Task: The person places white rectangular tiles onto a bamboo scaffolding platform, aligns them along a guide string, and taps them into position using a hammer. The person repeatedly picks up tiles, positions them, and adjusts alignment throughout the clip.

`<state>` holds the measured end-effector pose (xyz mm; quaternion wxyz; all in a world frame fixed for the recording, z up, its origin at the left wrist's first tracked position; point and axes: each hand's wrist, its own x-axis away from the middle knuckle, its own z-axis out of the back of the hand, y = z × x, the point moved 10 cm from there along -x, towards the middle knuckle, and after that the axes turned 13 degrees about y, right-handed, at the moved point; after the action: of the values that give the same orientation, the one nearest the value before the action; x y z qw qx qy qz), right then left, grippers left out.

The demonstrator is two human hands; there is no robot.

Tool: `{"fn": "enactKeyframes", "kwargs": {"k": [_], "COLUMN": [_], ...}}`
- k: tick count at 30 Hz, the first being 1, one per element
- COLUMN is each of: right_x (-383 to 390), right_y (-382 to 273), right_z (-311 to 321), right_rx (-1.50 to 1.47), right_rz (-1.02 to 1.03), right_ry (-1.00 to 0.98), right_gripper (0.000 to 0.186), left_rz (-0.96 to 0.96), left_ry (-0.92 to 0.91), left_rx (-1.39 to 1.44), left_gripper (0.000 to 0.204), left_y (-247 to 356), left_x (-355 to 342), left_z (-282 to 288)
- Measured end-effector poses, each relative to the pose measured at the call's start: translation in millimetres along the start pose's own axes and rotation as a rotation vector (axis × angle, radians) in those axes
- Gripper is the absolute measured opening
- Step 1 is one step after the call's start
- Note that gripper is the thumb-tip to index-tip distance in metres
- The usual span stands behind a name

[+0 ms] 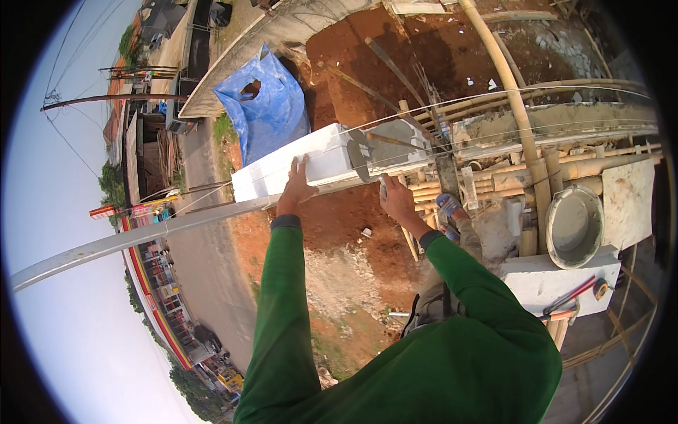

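A white lightweight concrete block lies on top of the wall. My left hand rests against its near side, fingers stretched out and pressed to the face. At the block's right end, my right hand is closed round the handle of a trowel. The trowel's grey blade stands upright against that end face. Wet grey mortar shows just beyond the blade, partly hidden by it. A taut string runs over the wall above the block.
Bamboo scaffold poles cross the right side. A round tub of mortar stands beside another white block bearing a red-handled tool and a tape measure. A long straight bar juts out left. A blue tarp lies beyond the wall.
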<state>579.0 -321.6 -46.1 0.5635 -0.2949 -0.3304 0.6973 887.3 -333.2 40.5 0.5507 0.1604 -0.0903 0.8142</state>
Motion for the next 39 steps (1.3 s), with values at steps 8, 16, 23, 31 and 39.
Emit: {"fn": "enactKeyframes", "kwargs": {"k": [8, 16, 23, 31, 39], "right_x": [26, 9, 7, 46, 158], "right_y": [29, -19, -88, -89, -91], "right_z": [5, -22, -35, -94, -38], "right_rx": [-0.136, -0.371, -0.220, -0.359, -0.468], "right_rz": [-0.317, -0.366, -0.107, -0.258, -0.113], "right_ry": [0.014, 0.203, 0.237, -0.034, -0.089], "right_gripper": [0.029, 0.040, 0.047, 0.049, 0.047], "left_rz": [-0.047, 0.018, 0.032, -0.037, -0.016], "left_ry": [0.038, -0.017, -0.029, 0.029, 0.032], "left_rx": [-0.052, 0.110, 0.110, 0.044, 0.078], "left_gripper": [0.128, 0.129, 0.130, 0.130, 0.128], "left_y": [5, 5, 9, 9, 6], "left_x": [3, 5, 7, 5, 5], "left_z": [3, 4, 5, 2, 0]}}
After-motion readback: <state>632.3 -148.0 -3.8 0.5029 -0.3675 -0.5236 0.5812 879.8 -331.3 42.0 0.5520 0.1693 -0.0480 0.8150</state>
